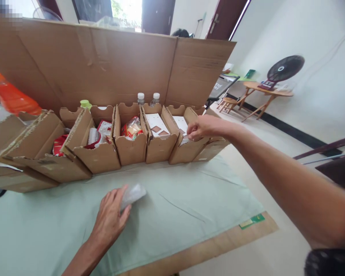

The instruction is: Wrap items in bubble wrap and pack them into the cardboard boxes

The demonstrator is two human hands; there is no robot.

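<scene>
One clear plastic packet outside the bins, right hand at a bin.
We note the left hand gripping the packet over the green cloth; contact with the cloth we cannot confirm. The right hand's fingers curl at the cardboard bin second from right; whether they grip anything, we cannot tell. A white item sits inside it, a red-and-clear package two bins leftward. We judge the work partway: one packet out, these two items still binned.

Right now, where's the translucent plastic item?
Head view, lower left of centre: the translucent plastic item is in the left hand, over the pale green cloth, near the cardboard boxes.
</scene>
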